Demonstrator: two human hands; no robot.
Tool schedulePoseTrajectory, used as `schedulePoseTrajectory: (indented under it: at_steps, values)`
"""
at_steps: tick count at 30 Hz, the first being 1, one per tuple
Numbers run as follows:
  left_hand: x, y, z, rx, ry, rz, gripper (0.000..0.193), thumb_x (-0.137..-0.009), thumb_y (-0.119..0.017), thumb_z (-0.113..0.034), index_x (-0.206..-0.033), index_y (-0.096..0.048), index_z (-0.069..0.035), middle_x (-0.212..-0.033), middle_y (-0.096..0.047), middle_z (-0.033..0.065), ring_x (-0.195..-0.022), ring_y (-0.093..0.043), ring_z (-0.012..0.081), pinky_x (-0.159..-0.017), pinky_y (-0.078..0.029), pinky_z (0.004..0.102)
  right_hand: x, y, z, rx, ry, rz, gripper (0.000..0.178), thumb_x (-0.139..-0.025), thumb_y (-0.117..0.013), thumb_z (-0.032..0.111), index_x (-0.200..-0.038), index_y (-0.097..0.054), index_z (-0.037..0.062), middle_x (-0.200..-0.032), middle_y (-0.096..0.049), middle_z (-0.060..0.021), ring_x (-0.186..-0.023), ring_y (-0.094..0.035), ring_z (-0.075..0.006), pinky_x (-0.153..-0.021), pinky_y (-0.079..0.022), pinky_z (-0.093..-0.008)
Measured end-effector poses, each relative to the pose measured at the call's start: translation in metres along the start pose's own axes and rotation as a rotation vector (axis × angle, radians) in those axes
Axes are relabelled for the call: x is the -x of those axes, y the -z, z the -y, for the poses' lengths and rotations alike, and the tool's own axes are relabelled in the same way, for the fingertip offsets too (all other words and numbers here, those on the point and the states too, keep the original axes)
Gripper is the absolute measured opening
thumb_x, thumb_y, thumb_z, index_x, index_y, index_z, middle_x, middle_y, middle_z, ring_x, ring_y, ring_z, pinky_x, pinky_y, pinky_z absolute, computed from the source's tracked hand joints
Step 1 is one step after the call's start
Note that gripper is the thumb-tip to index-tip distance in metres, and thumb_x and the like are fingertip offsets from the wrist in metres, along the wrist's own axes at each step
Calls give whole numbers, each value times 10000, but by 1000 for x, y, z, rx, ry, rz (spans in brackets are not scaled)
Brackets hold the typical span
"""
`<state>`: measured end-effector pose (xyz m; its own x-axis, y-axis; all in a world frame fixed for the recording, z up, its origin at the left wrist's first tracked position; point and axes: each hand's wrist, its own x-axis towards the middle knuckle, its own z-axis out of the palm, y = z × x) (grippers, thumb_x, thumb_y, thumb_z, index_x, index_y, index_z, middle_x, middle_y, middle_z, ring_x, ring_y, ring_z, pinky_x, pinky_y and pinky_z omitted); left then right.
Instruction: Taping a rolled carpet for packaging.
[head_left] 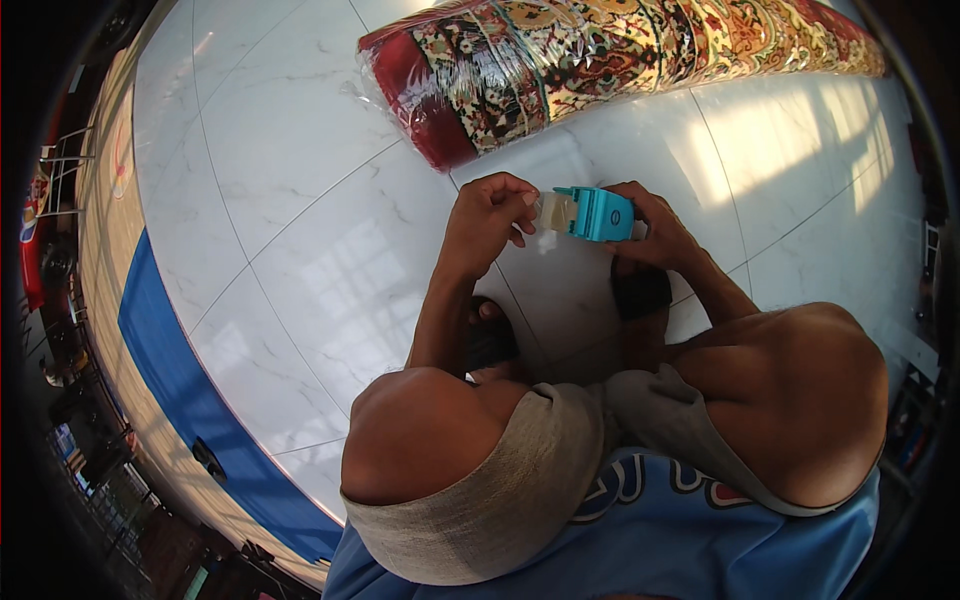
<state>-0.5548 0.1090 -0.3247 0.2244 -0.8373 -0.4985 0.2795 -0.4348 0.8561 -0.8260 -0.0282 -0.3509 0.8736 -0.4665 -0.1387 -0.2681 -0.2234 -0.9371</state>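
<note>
A turquoise tape dispenser (603, 215) is gripped in my right hand (655, 225), whose fingers wrap round its right end. From its left side a short strip of clear tape (556, 211) reaches across to my left hand (497, 215). My left thumb and forefinger pinch the free end of that strip. Both hands are above the tiled floor, in front of my knees. Beyond them lies a rolled carpet (560, 75), red at its near end and richly patterned, wrapped in clear plastic film.
Shiny white marble-look tiles (290, 200) make up the floor, with sunlight patches at the right. A blue mat (190, 390) runs along the left edge, a dark sandal (208, 459) on it. My bent knees (440, 430) and dark-strapped feet (492, 335) are close below the hands.
</note>
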Motion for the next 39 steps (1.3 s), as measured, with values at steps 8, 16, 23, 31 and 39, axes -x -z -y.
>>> schedulePoseTrajectory:
  at_steps: [8, 16, 23, 31, 39]
  values:
    - [15, -10, -13, -184, -21, -109, 192, -977, -668, -142, -997, -750, 30, -788, -733, 70, -651, -686, 118, -559, -544, 281, 0, -3, -4, 160, 22, 16, 716, -767, -898, 187, -1369, -540, 40, -1180, -698, -160, -1089, -702, -351, -953, -546, -435]
    - [17, -12, -15, -183, 7, -131, 197, -961, -658, -142, -985, -748, 31, -772, -730, 72, -641, -678, 114, -556, -544, 286, -4, -9, 13, 367, -35, -40, 743, -752, -897, 321, -1368, -561, 77, -1143, -718, -157, -1031, -720, -400, -886, -572, -473]
    - [17, -14, -19, -263, 20, -160, 173, -988, -671, -129, -993, -739, 30, -772, -711, 51, -634, -638, 97, -563, -515, 268, -7, -15, 28, 506, -105, -39, 601, -790, -865, 294, -1282, -602, 72, -1067, -742, -167, -971, -741, -395, -843, -585, -478]
    - [10, 13, -52, -500, -215, -326, 170, -952, -614, -57, -974, -752, 40, -758, -724, 119, -681, -668, 159, -676, -529, 333, -1, -12, 33, 603, -162, -83, 490, -831, -807, 331, -1215, -601, 106, -1082, -726, -126, -955, -723, -416, -789, -575, -525]
    - [-38, 28, -101, -840, -433, -47, 139, -949, -661, -64, -999, -758, 22, -745, -678, 75, -675, -602, 115, -645, -508, 317, 8, -23, 43, 553, -264, -125, 544, -858, -807, 303, -1263, -555, 42, -1034, -742, -231, -931, -731, -468, -814, -584, -548]
